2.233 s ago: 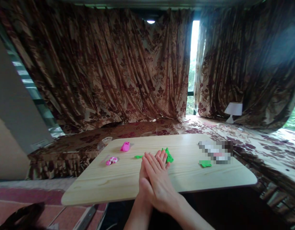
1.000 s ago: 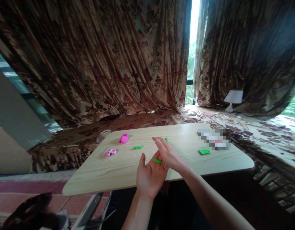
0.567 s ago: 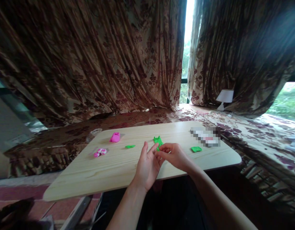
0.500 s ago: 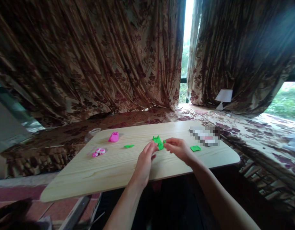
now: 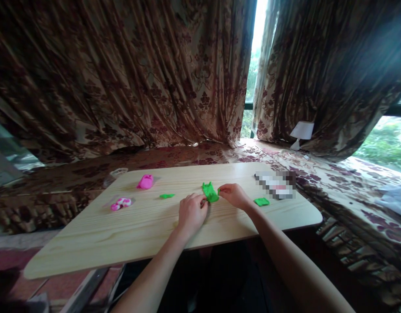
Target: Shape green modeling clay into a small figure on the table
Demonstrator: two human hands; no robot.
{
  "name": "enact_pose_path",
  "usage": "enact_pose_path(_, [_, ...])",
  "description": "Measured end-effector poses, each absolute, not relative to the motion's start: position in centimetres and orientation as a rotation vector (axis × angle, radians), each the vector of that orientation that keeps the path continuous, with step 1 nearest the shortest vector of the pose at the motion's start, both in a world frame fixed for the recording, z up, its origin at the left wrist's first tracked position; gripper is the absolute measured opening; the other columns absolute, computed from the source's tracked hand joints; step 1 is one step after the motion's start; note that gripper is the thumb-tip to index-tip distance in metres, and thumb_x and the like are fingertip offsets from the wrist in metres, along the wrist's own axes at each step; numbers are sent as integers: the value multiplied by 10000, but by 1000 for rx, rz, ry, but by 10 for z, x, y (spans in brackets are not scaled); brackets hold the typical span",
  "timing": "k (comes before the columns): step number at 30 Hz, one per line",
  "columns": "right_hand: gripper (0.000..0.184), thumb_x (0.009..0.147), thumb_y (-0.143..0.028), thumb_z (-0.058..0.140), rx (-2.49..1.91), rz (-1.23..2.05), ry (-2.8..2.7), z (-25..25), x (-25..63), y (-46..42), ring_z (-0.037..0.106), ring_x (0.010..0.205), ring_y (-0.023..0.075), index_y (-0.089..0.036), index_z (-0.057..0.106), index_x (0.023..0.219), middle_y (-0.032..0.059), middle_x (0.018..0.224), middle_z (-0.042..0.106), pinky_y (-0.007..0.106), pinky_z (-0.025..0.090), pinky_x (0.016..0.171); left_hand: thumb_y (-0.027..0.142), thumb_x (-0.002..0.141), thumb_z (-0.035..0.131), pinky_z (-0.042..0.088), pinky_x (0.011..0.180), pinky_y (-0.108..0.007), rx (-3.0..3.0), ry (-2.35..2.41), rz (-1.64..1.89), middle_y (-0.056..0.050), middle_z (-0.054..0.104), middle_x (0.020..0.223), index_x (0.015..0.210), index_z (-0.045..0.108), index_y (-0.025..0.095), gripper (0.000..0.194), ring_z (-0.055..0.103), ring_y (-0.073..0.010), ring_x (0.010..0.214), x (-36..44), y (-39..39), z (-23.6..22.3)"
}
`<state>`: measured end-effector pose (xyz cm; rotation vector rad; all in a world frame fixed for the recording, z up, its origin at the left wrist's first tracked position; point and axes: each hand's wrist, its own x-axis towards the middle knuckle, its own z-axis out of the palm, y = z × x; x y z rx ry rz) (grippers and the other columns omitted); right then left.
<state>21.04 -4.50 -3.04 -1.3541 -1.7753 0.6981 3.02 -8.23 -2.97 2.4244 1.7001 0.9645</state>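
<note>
A bright green piece of modelling clay (image 5: 209,191), with small upright points at its far end, lies on the table between my hands. My left hand (image 5: 192,212) is closed, its thumb and fingertips pinching the near left edge of that piece. On the other side, my right hand (image 5: 233,194) holds a small green clay bit (image 5: 218,191) between thumb and finger, close beside the larger piece's right edge. Whether the bit touches the larger piece is too small to tell.
On the pale wooden table (image 5: 128,234) lie a flat green clay strip (image 5: 167,196), a green clay block (image 5: 262,201), a pink lump (image 5: 145,181) and a pink-and-white lump (image 5: 121,204) on clear film. A blurred-out item (image 5: 275,184) lies at the right. A white lamp (image 5: 301,132) stands behind.
My left hand has turned and come down flatter beside the green clay. The right hand keeps its pinch on the small bit. The whole view has shifted slightly.
</note>
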Motion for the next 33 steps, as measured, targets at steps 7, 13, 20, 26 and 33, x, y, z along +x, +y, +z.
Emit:
enact_pose_path(7, [219,733,-160,544,-1417,549,-1940,-21,208,-49,613,756,172,-177,716,868,45,817,707,250,446,684,223,730,574,407,779,-285,2252,1698,1024,-45,634,933,965,632,218,241,568,-189,870,36,-63,-39])
enact_pose_path(13, [225,746,-163,529,-1472,464,-2021,-19,208,-51,612,722,159,-189,718,866,41,810,710,226,428,649,203,715,576,405,777,-283,2298,1649,986,-47,648,918,901,660,207,205,567,-188,869,39,-53,-40])
enact_pose_path(20, [238,738,-165,500,-1450,388,-2099,-21,206,-47,585,675,131,-177,714,840,35,763,697,209,381,601,219,706,589,402,745,-288,2334,1645,951,-52,649,899,863,673,207,178,565,-200,861,40,-53,-39])
enact_pose_path(26, [232,721,-155,501,-1452,363,-2131,-21,206,-47,562,637,122,-180,713,812,25,713,683,205,361,575,239,714,579,402,743,-286,2341,1657,919,-53,651,912,859,674,214,176,563,-203,874,40,-55,-36])
enact_pose_path(33, [267,720,-142,519,-1435,375,-2159,-20,205,-45,567,651,119,-202,704,904,13,747,685,198,369,583,218,712,572,407,773,-276,2307,1673,860,-40,666,968,952,670,240,261,568,-201,913,40,-52,-33])
